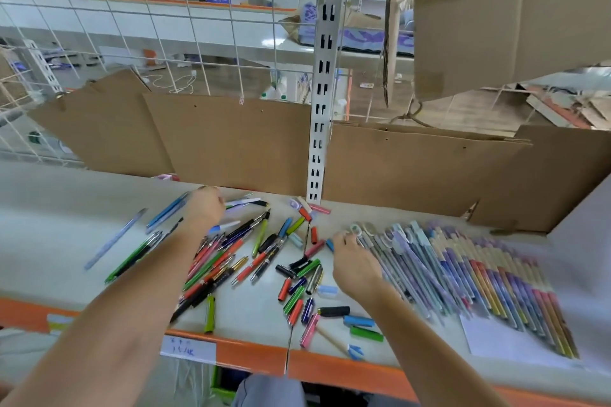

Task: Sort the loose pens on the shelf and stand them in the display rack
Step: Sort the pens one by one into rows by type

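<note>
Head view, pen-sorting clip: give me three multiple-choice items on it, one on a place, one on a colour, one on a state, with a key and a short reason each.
1. Where does the neat row of pens lie on the shelf?
A. On the right
B. On the far left
C. Under the cardboard

2. What colour is the shelf's front edge?
A. Blue
B. Orange
C. Black

3. How do the pens in the mixed pile lie?
A. Standing in a rack
B. Bundled with a band
C. Loose, crossing one another

Key: 1 A, the row fans out beside the right hand. 2 B, an orange strip runs along the front. 3 C, they lie scattered near the left hand.
</note>
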